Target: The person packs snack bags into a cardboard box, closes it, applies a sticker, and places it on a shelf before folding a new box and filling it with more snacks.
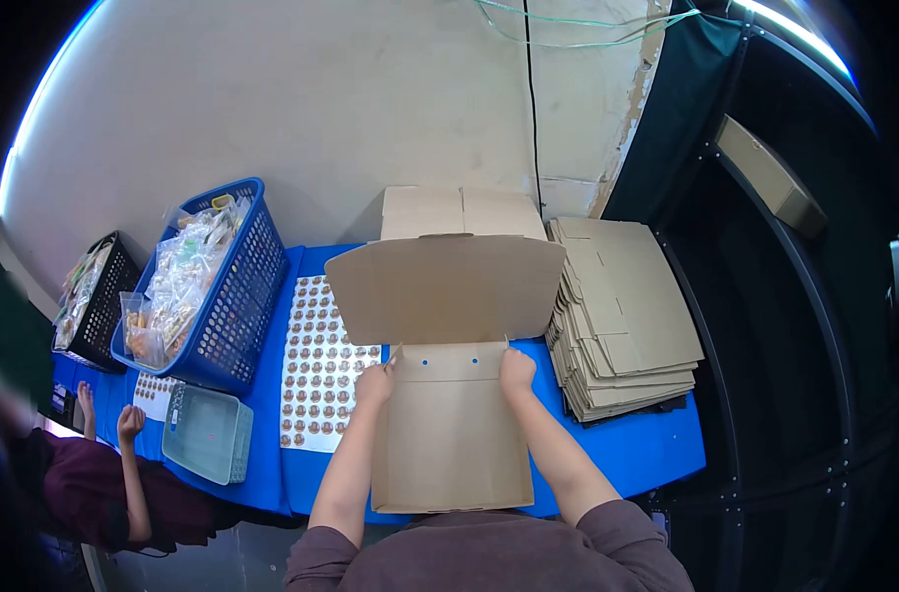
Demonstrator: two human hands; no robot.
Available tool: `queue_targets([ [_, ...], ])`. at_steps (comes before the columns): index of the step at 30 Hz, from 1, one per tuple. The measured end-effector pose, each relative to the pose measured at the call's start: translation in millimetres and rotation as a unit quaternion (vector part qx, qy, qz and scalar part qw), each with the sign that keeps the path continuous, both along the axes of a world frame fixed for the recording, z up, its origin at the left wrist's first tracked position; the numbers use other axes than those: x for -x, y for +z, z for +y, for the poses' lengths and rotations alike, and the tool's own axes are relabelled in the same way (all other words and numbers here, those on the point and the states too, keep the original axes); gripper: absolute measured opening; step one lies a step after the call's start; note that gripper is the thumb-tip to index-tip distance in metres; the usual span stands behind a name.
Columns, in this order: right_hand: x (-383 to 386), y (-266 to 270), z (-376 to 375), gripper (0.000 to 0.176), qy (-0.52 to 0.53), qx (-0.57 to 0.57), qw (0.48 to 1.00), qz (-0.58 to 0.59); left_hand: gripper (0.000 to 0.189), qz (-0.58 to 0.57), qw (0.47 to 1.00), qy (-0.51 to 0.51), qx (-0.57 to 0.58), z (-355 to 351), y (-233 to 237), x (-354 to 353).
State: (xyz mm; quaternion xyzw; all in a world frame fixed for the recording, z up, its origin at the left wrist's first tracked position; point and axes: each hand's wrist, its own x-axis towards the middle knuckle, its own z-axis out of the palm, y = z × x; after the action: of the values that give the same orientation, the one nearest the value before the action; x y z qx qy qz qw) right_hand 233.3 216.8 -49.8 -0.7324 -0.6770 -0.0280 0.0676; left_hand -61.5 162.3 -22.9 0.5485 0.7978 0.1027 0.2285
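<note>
A brown cardboard box point(452, 434) lies on the blue table right in front of me, its wide lid flap point(445, 288) raised at the far end. Two small round holes show in the panel near the fold. My left hand point(375, 383) is closed on the box's far left corner, thumb at the edge. At the far right corner, my right hand point(517, 370) is curled into a fist against the cardboard, its fingertips hidden. Beside my left forearm is a white sheet of round stickers point(311, 380), partly covered by the lid and arm.
Flat cardboard boxes are stacked point(627, 306) at right; another cardboard piece point(459, 209) stands behind the lid. To the left are a blue basket point(247, 316) of bagged items, a black basket point(102, 321), a clear tub point(213, 429) and another person point(94, 483). Dark shelving point(775, 375) borders the right.
</note>
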Motion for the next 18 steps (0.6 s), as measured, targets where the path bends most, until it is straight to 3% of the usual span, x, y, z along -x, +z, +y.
queue_targets([
  [3,-7,-3,0,0.011,0.003,-0.020,1.000,0.017,0.062,-0.057,0.997,0.041,-0.016,3,-23,0],
  [5,-9,3,-1,0.011,-0.004,-0.021,1.000,0.015,0.068,-0.110,0.984,0.128,-0.051,7,-38,5],
  [9,-7,1,-1,0.011,0.004,-0.025,1.000,0.013,0.073,-0.124,0.979,0.160,-0.001,3,-36,10],
  [13,4,0,1,0.009,0.011,0.004,1.000,-0.004,0.073,-0.127,0.984,0.127,0.016,1,-15,-2],
  [16,6,12,0,0.020,0.039,0.024,0.999,-0.003,0.075,-0.113,0.987,0.116,0.014,4,-14,-6],
  [18,7,29,-8,0.035,0.022,0.081,0.993,0.080,0.073,-0.130,0.984,0.122,0.021,7,-12,-3],
])
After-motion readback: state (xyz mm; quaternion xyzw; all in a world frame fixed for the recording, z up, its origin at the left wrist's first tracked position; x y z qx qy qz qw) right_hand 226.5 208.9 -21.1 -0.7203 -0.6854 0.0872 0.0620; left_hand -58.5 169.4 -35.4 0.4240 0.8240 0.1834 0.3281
